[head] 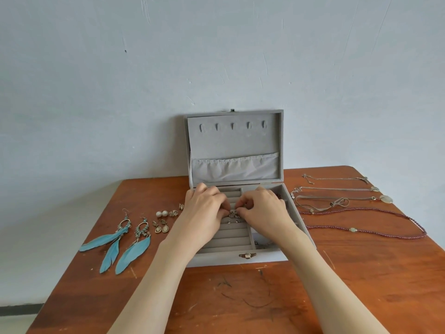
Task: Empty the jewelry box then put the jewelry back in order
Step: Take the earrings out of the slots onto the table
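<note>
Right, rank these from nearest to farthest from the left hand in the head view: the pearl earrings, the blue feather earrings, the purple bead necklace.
From the left hand:
1. pearl earrings, just to its left.
2. blue feather earrings, farther left on the table.
3. purple bead necklace, right of the jewelry box.

Both hands (237, 209) over open jewelry box (240, 257)

A single head-worn wide-angle view looks forward and slightly down from the table's (313, 297) near edge toward its far edge and the wall (216, 56) behind. It sits close, with both forearms entering from the bottom.
</note>
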